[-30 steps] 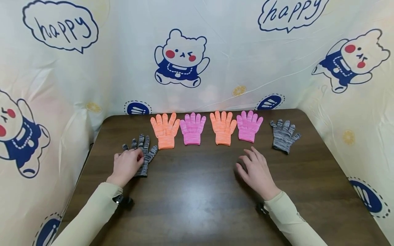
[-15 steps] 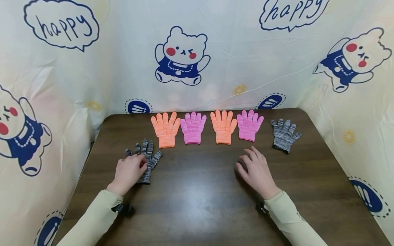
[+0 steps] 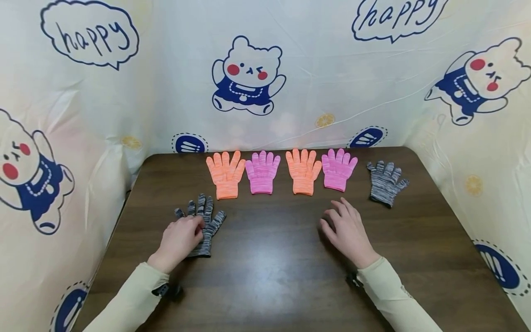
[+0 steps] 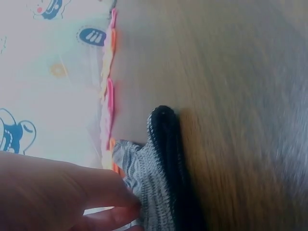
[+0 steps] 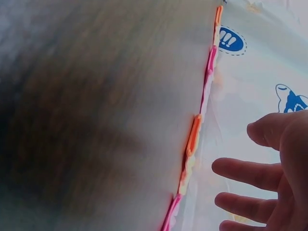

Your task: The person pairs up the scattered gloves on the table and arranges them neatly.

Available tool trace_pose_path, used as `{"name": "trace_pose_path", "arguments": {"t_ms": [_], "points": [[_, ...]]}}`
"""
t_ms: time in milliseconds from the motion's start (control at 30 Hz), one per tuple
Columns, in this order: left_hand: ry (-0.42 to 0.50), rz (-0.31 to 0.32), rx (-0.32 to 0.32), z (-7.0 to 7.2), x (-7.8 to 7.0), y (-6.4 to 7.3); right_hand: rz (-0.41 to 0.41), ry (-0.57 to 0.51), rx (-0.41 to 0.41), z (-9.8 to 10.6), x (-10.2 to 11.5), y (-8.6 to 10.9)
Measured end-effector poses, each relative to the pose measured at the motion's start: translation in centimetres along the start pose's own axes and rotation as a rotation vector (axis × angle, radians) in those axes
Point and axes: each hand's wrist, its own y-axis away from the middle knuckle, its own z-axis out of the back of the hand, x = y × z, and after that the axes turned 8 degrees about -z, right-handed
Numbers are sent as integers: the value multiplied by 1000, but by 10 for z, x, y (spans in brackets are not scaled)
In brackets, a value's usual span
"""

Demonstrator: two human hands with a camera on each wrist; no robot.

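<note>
My left hand [image 3: 178, 239] pinches a dark grey marled knit glove [image 3: 206, 242] between thumb and fingers at the left of the table. The glove lies with its fingers pointing away from me, and my hand covers part of its palm. In the left wrist view the black inside of its cuff [image 4: 175, 178] shows. My right hand [image 3: 347, 234] hovers at the right with relaxed, spread fingers and holds nothing. Closest to it is a pink glove [image 3: 339, 171] at the back. Another grey glove [image 3: 386, 185] lies tilted at the far right.
Along the back edge lie an orange glove [image 3: 227, 177], a pink glove [image 3: 262, 174] and a second orange glove [image 3: 303, 174], all flat with fingers away from me. A printed cloth [image 3: 307, 74] hangs behind the brown table [image 3: 265, 276] and on both sides.
My left hand has drawn the grey glove toward me and to the right, away from the orange glove. My right hand has stayed in place.
</note>
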Motion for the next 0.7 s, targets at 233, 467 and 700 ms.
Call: {"name": "trace_pose_path", "arguments": {"t_ms": [233,467,700], "points": [[16,-45,13,-1,-15,5,0,13,-11,-1,0,-2],[35,-135,-25,-9,-27,8,14,12,-23,1,2,-2],[25,-209,-49,-17,-37,7,22,16,-28,-1,1,-2]]}}
